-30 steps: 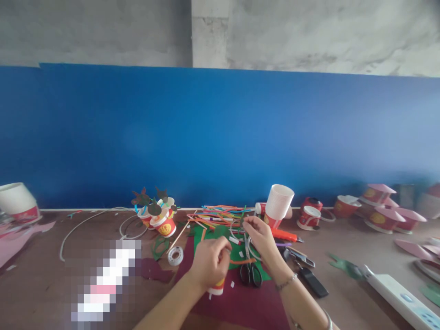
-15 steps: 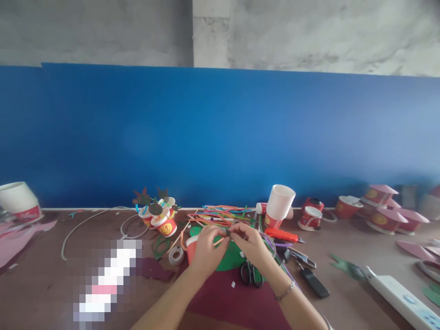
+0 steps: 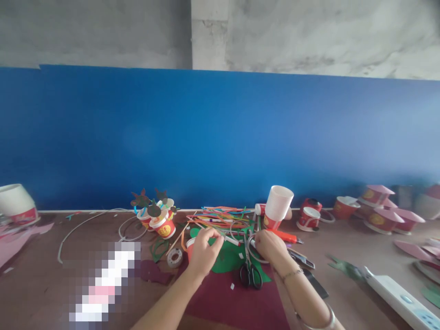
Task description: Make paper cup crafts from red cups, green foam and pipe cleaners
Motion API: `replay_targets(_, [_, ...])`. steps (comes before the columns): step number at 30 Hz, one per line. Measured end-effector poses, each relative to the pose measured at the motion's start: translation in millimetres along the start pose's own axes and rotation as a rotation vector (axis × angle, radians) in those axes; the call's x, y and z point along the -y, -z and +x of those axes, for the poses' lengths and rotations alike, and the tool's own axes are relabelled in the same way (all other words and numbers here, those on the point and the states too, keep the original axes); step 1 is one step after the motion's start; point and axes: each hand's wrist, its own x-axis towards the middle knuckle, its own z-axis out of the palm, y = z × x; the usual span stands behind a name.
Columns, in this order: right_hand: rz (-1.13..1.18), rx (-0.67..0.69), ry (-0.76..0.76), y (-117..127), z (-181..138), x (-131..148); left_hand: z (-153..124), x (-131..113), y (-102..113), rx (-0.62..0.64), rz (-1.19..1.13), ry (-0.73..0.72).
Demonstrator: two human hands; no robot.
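Note:
My left hand [image 3: 206, 252] is raised over the green paper [image 3: 227, 257], with thumb and forefinger pinched together. Whatever sits in that pinch is too small to name. Just behind it, partly covered, stands a red and white paper cup [image 3: 190, 247]. To the right, my right hand [image 3: 272, 247] curls downward beside a loop of pale cable [image 3: 256, 256]; its fingertips are hidden, and a whitish piece shows next to them. Black-handled scissors [image 3: 250, 274] lie between the hands, across green and maroon paper [image 3: 237, 305]. A white marker [image 3: 233, 240] rests near my left fingertips.
Colored straws [image 3: 220, 216] are heaped at the back. Decorated cups [image 3: 163, 227] and a tape roll [image 3: 175, 258] stand left. A tall stack of white cups [image 3: 278, 204], an orange cutter [image 3: 284, 236], a phone-like black object [image 3: 316, 284] and a power strip [image 3: 402, 298] are on the right.
My hands were together over the green paper, fingertips meeting at a small dark piece. Now my right hand has moved right to the cable loop, while my left stays nearly in place, still pinched.

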Motion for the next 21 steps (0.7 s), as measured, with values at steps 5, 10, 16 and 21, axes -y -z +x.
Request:
replay_targets(5, [-0.09, 0.038, -0.004, -15.6, 0.8, -0.4, 0.6, -0.6, 1.8, 0.011, -0.011, 0.034])
replay_targets(10, [-0.093, 0.028, -0.01, -5.6, 1.4, 1.0, 1.4, -0.4, 2.1, 0.009, -0.05, 0.052])
replay_targets(16, [0.291, -0.122, 0.236, 13.2, -7.8, 19.5, 1.8, 1.9, 2.9, -0.078, 0.072, -0.086])
replay_targets(21, [0.428, -0.01, 0.496, 26.3, -34.0, 49.4, 0.6, 1.0, 5.9, -0.11, 0.307, -0.236])
